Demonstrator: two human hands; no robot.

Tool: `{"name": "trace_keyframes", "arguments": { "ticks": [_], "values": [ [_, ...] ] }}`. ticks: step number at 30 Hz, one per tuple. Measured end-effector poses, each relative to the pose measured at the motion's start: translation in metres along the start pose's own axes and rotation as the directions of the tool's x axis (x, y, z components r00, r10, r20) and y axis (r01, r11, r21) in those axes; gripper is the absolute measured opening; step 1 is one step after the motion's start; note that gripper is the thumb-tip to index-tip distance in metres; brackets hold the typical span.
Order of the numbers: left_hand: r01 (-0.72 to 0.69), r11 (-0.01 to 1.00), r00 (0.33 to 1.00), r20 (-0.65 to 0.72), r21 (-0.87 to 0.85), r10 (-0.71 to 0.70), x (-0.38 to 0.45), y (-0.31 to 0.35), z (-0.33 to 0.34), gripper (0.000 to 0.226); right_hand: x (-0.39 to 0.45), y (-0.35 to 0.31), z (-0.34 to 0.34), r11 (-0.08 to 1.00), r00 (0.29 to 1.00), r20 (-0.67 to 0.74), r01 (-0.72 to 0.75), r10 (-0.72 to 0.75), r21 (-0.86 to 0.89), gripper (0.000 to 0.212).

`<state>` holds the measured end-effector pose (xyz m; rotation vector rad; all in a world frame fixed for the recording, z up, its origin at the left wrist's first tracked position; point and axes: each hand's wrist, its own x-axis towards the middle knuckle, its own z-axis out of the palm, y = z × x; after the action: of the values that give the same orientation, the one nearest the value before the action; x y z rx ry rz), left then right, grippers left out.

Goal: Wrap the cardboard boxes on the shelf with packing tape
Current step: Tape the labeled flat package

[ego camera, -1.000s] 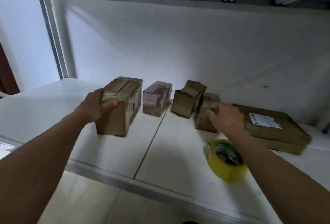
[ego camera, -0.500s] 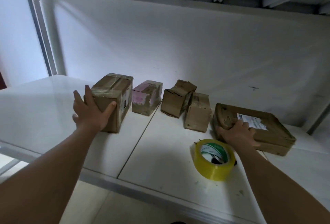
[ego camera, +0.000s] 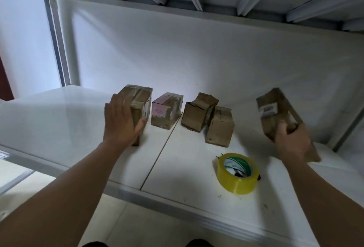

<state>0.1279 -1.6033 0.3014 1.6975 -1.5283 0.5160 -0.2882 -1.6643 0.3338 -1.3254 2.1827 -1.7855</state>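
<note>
While left hand [ego camera: 120, 120] rests on taped box [ego camera: 137, 105], right hand [ego camera: 291, 140] grips flat box [ego camera: 275, 108].

No readable text — white label [ego camera: 269, 109] on the flat box [ego camera: 279, 116] too blurred.

Both your bare forearms reach up into the frame from the bottom corners, converging toward the middle. Your left hand [ego camera: 121, 121] sits left of centre, back of the hand toward the camera, fingers straight and held together pointing up, thumb spread out to the right; the palm lies flat against what is in front of it. Your right hand [ego camera: 291, 141] is at the right of the frame, slightly lower, wrist bent, fingers curled and thumb wrapped round in a firm grip, knuckles facing you. Its fingertips are partly hidden from view.
</note>
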Motion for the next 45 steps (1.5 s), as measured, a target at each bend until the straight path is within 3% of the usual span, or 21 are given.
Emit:
{"name": "trace_keyframes", "arguments": {
  "ticks": [2,4,6,7,9,11,13,14,16,19,22,23,25,27,29,34,39,40,43,45],
  "values": [
    [-0.105,0.993,0.994,-0.030,-0.058,0.103,0.002,0.012,-0.004,0.072,0.002,-0.021,-0.007,0.978,0.993,-0.085,-0.063,0.082,0.201,0.041],
    [-0.120,0.981,0.992,0.009,-0.156,0.123,0.007,0.026,-0.006,0.069,-0.004,-0.049,-0.011,0.938,0.995,-0.101,0.032,0.004,0.344,0.037],
    [-0.062,0.935,0.995,0.052,-0.350,0.085,0.011,0.044,-0.006,0.060,-0.021,-0.081,-0.014,0.877,0.990,-0.046,0.142,-0.136,0.458,0.035],
    [0.036,0.857,0.994,0.103,-0.513,0.021,0.014,0.056,-0.008,0.057,-0.032,-0.095,-0.014,0.838,0.979,-0.001,0.173,-0.202,0.518,0.032],
    [0.314,0.588,0.945,0.305,-0.745,-0.118,0.021,0.082,-0.020,0.058,-0.055,-0.120,-0.012,0.742,0.949,0.096,0.169,-0.300,0.648,0.022],
    [0.539,0.255,0.842,0.522,-0.803,-0.135,0.032,0.099,-0.034,0.060,-0.078,-0.136,-0.008,0.654,0.912,0.204,0.087,-0.355,0.751,0.020],
    [0.724,-0.128,0.685,0.728,-0.678,0.016,0.039,0.101,-0.046,0.086,-0.101,-0.140,-0.001,0.644,0.854,0.298,0.055,-0.426,0.763,0.026],
    [0.769,-0.268,0.626,0.767,-0.580,0.138,0.039,0.097,-0.051,0.101,-0.111,-0.138,0.003,0.677,0.815,0.324,0.109,-0.480,0.728,0.027],
    [0.820,-0.352,0.558,0.767,-0.452,0.317,0.030,0.081,-0.059,0.106,-0.127,-0.125,0.009,0.714,0.717,0.347,0.295,-0.604,0.635,0.030],
    [0.887,-0.262,0.446,0.853,-0.381,0.272,0.005,0.046,-0.056,0.080,-0.135,-0.096,0.013,0.627,0.547,0.340,0.513,-0.765,0.586,0.046],
    [0.945,0.013,0.328,0.945,-0.327,-0.007,-0.011,0.016,-0.052,0.031,-0.136,-0.065,0.010,0.569,0.372,0.447,0.667,-0.814,0.482,0.048],
    [0.957,0.099,0.285,0.951,-0.274,-0.118,-0.013,0.009,-0.050,0.024,-0.136,-0.056,0.009,0.551,0.305,0.515,0.711,-0.801,0.437,0.048],
    [0.961,0.189,0.248,0.931,-0.202,-0.267,-0.014,0.001,-0.047,0.035,-0.139,-0.041,0.008,0.519,0.184,0.656,0.775,-0.732,0.361,0.046],
    [0.918,0.368,0.269,0.916,-0.150,-0.298,-0.014,0.001,-0.044,0.056,-0.142,-0.034,0.009,0.504,0.129,0.713,0.793,-0.689,0.343,0.045],
    [0.820,0.562,0.293,0.921,-0.104,-0.258,-0.015,0.012,-0.042,0.063,-0.142,-0.035,0.012,0.506,0.134,0.717,0.795,-0.685,0.334,0.043],
    [0.641,0.766,0.287,0.939,-0.040,-0.191,-0.019,0.040,-0.027,0.041,-0.141,-0.051,0.022,0.555,0.186,0.750,0.785,-0.635,0.276,0.025],
    [0.641,0.764,0.317,0.933,-0.077,-0.172,-0.019,0.043,-0.023,0.024,-0.135,-0.058,0.029,0.720,0.247,0.836,0.656,-0.489,0.227,0.015],
    [0.648,0.758,0.318,0.931,-0.075,-0.180,-0.019,0.043,-0.024,0.023,-0.131,-0.056,0.028,0.738,0.277,0.842,0.647,-0.463,0.193,0.016],
    [0.657,0.752,0.307,0.931,-0.057,-0.197,-0.016,0.040,-0.027,0.023,-0.111,-0.053,0.019,0.737,0.454,0.776,0.675,-0.438,0.021,0.020],
    [0.662,0.748,0.281,0.940,-0.045,-0.192,-0.013,0.036,-0.030,0.023,-0.094,-0.050,0.009,0.705,0.498,0.807,0.693,-0.318,-0.150,0.031]
  ]
}}
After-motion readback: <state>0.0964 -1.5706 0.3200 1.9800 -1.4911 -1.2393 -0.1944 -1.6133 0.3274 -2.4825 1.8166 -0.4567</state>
